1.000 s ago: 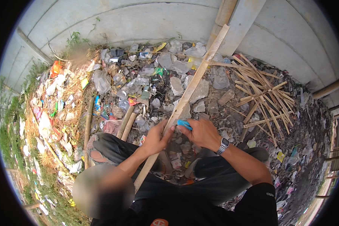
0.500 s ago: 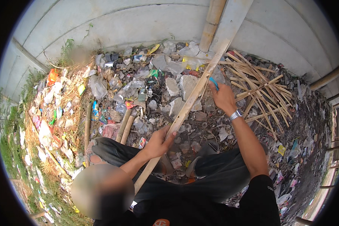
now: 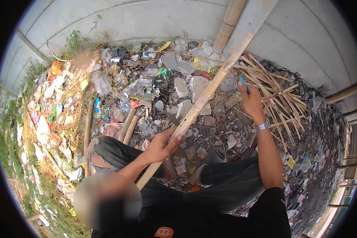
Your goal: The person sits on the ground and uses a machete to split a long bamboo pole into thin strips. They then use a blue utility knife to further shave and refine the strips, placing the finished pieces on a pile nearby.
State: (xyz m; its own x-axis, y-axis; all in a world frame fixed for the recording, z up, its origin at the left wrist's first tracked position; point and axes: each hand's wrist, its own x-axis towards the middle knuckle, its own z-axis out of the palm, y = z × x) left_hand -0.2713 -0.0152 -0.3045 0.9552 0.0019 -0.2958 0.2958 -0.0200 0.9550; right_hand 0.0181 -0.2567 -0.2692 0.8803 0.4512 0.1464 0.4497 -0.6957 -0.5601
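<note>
A long, pale bamboo slat slants from above my left thigh up toward the concrete wall. My left hand is wrapped round its lower part, thumb on top. To the right of the slat, apart from it, my right hand is closed on a small blue-handled tool. The blue end sticks out above the fingers; its working end cannot be made out. A metal watch is on my right wrist.
A loose pile of thin bamboo strips lies beyond my right hand. Broken concrete chunks and plastic litter cover the ground ahead. Short bamboo poles lie by my left knee. A bamboo post stands against the concrete wall.
My right hand with the blue-handled tool has moved right, away from the slat. My left hand keeps its hold on the slat. The view has shifted slightly.
</note>
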